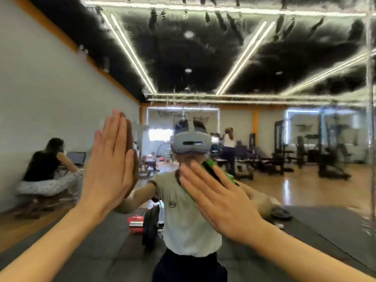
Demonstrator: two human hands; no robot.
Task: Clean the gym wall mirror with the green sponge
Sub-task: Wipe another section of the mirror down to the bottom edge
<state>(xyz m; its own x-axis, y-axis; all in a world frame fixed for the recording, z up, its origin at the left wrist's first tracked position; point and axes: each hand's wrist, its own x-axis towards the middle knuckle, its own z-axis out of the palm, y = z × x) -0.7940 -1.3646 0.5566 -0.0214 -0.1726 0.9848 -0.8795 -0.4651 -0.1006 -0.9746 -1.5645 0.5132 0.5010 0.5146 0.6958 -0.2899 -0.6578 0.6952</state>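
**Now: sponge flat on the glass, wiping under way**

Clearly mid-wipe on the mirror (264,58), whose upper part looks streaked and rippled with wet film. Left hand (110,165) laid flat against the glass to the left of the sponge, fingers straight and together, holding nothing, meeting its own reflection. Right hand (219,202) spread flat over the green sponge (221,173), fingers straight and fanned, pressing rather than gripping; only a green strip showing past the fingertips and along the reflected edge. Sponge held against the glass at about chest height of the reflected figure, below the wet, streaked zone.

To do this step well, by judgement:

- Keep the palm square on the sponge so the whole face stays in contact, not just one edge.
- Work in long overlapping passes, top down, since the streaked film sits above the sponge and will run.
- Hold steady, even pressure; too light leaves smears, too hard risks the sponge slipping out from under open fingers.
- Use the left hand only as a brace, and wipe over its spot afterwards, since a bare palm probably leaves prints.
- Mind the footing: dumbbell (135,223) and weight plate (151,226) reflected low, below the sponge, hence close behind.

Elsewhere in the reflection, gym machines (284,155) to the right of the sponge, and a seated person (46,167) far to its left.
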